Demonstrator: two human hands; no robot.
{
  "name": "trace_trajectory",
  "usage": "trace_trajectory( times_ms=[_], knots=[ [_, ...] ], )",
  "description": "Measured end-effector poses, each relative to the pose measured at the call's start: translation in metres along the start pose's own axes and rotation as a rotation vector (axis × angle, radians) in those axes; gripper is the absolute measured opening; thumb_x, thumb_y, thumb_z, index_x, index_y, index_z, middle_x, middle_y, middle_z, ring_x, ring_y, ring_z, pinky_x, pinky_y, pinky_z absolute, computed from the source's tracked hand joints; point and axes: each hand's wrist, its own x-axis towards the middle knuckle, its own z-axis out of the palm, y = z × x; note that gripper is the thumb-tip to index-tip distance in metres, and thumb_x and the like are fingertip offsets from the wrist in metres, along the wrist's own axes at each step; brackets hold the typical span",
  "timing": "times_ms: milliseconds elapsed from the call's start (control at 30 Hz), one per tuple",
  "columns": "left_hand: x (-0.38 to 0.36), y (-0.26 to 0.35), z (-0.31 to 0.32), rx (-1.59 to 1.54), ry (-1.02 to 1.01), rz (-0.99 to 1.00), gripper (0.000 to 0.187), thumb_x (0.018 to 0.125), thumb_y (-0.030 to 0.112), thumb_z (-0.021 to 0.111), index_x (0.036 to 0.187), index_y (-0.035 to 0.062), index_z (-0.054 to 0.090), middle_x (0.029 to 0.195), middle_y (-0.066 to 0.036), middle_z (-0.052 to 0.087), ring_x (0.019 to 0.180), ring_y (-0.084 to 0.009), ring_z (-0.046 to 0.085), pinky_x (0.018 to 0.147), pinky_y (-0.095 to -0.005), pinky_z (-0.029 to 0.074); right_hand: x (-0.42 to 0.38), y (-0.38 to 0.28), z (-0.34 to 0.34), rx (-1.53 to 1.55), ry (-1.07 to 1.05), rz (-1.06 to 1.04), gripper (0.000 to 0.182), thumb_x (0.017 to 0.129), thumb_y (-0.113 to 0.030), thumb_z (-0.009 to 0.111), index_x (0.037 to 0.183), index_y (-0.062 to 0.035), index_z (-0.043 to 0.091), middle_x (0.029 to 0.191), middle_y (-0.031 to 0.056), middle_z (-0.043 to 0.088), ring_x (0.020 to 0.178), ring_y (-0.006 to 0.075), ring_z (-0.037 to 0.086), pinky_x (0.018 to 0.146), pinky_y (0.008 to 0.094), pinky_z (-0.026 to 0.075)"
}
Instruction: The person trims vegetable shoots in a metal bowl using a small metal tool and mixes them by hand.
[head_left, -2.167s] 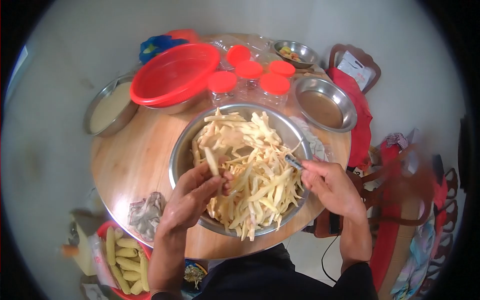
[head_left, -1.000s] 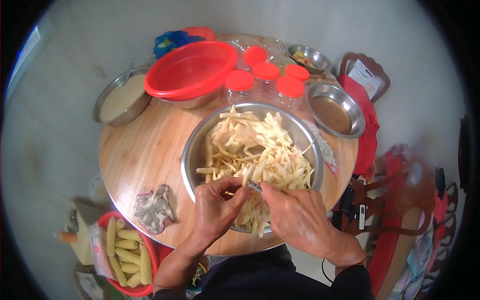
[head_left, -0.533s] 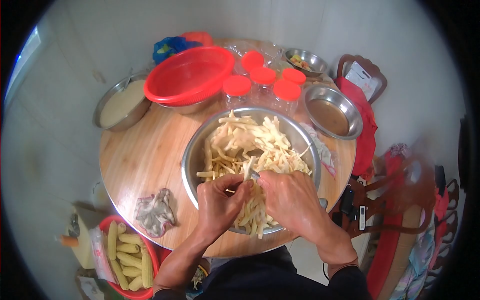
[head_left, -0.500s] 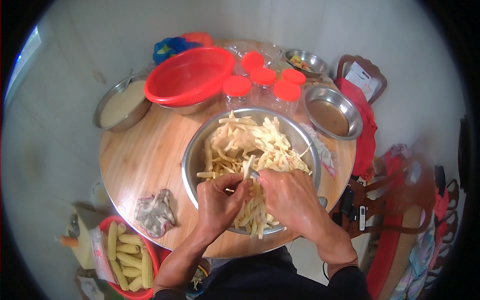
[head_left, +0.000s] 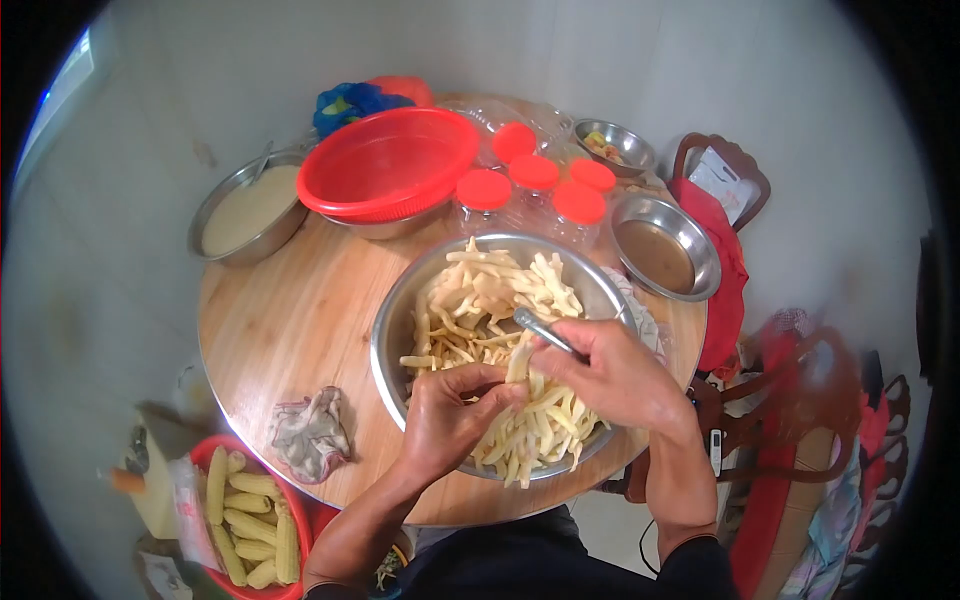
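- Left hand point(head_left: 452, 415), bowl's point(head_left: 598, 285) 7 o'clock: grip pinched on a piece point(head_left: 518, 362) over the bowl, seemingly so anything dropped lands inside.
- Right hand point(head_left: 622, 372), 3 o'clock: grip closed round a tool point(head_left: 546, 329), tip toward 10.
- Earlier, the tool's tip was at the piece; now it shows raised above.

The left forearm point(head_left: 365, 525) slants up and inward from the lower edge, its wrist point(head_left: 405, 480) nearly straight, and the left hand point(head_left: 450, 418) shows its back, thumb and forefinger drawn together in a pinch with a small gap between them. The right forearm point(head_left: 683, 485) rises more steeply, and the right hand point(head_left: 618, 375) bends inward, fingers curled in a grip, a little farther forward than the left. Their fingertips are close together.
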Motion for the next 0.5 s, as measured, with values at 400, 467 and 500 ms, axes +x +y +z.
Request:
trace_trajectory(
  times_ms=[400, 467, 500],
  knots=[
    [-0.005, 0.006, 0.004, -0.313, -0.084, -0.120, 0.021, 0.100, 0.015, 0.069, 0.104, -0.0048, 0.073, 0.091, -0.007, 0.076, 0.081, -0.0085, 0.069, 0.075, -0.0245, 0.056, -0.005, 0.009, 0.018, 0.393, -0.125, 0.219, 0.022, 0.094, -0.018, 0.078, 0.099, 0.0036, 0.075, 0.080, 0.0008, 0.071, 0.072, 0.0023, 0.058, 0.060, 0.0229, 0.049],
    [-0.005, 0.008, 0.007, -0.304, -0.037, -0.103, 0.022, 0.101, 0.016, 0.068, 0.105, -0.0049, 0.073, 0.092, -0.008, 0.076, 0.084, -0.0094, 0.070, 0.076, -0.0251, 0.057, -0.008, 0.003, 0.023, 0.508, 0.003, 0.179, 0.025, 0.093, -0.023, 0.077, 0.091, 0.0020, 0.076, 0.070, -0.0066, 0.058, 0.065, 0.0017, 0.049, 0.055, 0.0231, 0.039],
    [-0.005, 0.008, 0.007, -0.295, 0.009, -0.086, 0.023, 0.103, 0.017, 0.066, 0.106, -0.0050, 0.072, 0.092, -0.008, 0.076, 0.086, -0.0102, 0.071, 0.077, -0.0257, 0.058, -0.010, 0.005, 0.023, 0.508, 0.003, 0.179, 0.025, 0.093, -0.023, 0.077, 0.091, 0.0020, 0.076, 0.070, -0.0066, 0.058, 0.065, 0.0017, 0.049, 0.055, 0.0231, 0.039]
  ],
)
